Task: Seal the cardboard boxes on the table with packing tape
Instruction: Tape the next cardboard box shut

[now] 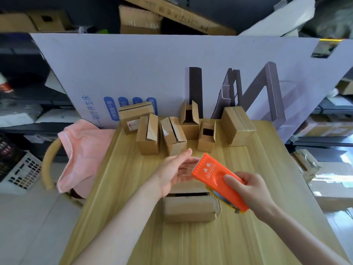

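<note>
My right hand (250,190) grips an orange tape dispenser (215,178) above the wooden table (238,236). My left hand (177,173) reaches to the dispenser's toothed front end, its fingers stretched out at a strip of clear tape there; whether they pinch the tape is unclear. Below both hands a small cardboard box (189,207) lies on the table with a dark gap along its top. Several more small cardboard boxes (172,136) stand in a row at the far end, two of them with flaps open.
A big white printed carton (152,73) stands upright behind the table. A pink cloth (80,150) hangs over a chair at the left. Shelves with boxes and bags flank both sides.
</note>
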Tool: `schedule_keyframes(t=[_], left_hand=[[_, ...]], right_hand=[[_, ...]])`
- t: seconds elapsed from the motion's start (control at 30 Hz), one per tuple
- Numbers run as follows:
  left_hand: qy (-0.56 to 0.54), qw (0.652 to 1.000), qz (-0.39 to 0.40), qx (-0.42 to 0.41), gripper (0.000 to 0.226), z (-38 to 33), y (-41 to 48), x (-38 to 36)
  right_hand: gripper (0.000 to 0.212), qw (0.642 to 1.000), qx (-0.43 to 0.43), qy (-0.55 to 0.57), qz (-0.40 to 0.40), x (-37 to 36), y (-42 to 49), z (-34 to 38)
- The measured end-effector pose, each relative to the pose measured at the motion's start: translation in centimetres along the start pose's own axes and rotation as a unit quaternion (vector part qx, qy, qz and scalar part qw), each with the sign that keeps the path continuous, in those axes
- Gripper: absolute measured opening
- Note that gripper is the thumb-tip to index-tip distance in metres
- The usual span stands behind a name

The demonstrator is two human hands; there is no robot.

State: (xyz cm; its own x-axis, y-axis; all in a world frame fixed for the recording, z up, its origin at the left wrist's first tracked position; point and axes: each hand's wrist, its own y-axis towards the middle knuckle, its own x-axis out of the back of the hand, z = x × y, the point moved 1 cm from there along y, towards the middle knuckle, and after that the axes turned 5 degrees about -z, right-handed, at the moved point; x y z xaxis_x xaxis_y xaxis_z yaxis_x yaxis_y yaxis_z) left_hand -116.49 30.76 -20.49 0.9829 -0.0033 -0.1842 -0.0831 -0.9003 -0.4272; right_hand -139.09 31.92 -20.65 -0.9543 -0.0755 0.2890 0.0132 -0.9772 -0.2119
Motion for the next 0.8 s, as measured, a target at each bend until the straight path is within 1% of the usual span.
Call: schedule_keyframes(t=[0.1, 0.2, 0.3, 0.4, 0.57, 0.7, 0.8], left_hand=[[0.06, 0.997, -0.037, -0.02, 0.037, -0.3, 0.0, -0.1], [0.073, 0.995, -0.06, -0.016, 0.019, -0.7, 0.1, -0.3], [0.079, 0.995, -0.066, -0.003, 0.022, -1.3, 0.1, -0.2], [0.097, 0.993, -0.073, 0.014, 0.028, -1.8, 0.2, 0.2], [0.109, 0.992, -0.063, 0.025, 0.04, -2.2, 0.1, 1.2], [0.139, 0.986, -0.09, -0.007, 0.032, -2.2, 0.4, 1.5], [0.174, 0.975, -0.135, -0.036, 0.011, -1.9, 1.0, 1.6]], right_hand=[[0.026, 1.0, 0.019, -0.021, 0.009, 0.3, 0.3, 0.3], [0.018, 0.998, 0.044, -0.04, 0.022, 0.6, 0.6, 0.7], [0.02, 0.994, 0.079, -0.067, 0.03, 0.7, 0.9, 1.5], [0.016, 0.985, 0.117, -0.127, 0.028, 0.7, 1.5, 2.1], [0.014, 0.978, 0.137, -0.152, 0.038, 0.5, 2.3, 2.5], [0.014, 0.978, 0.135, -0.152, 0.054, 0.2, 2.7, 2.7], [0.016, 0.978, 0.129, -0.154, 0.061, -0.5, 2.7, 2.9]])
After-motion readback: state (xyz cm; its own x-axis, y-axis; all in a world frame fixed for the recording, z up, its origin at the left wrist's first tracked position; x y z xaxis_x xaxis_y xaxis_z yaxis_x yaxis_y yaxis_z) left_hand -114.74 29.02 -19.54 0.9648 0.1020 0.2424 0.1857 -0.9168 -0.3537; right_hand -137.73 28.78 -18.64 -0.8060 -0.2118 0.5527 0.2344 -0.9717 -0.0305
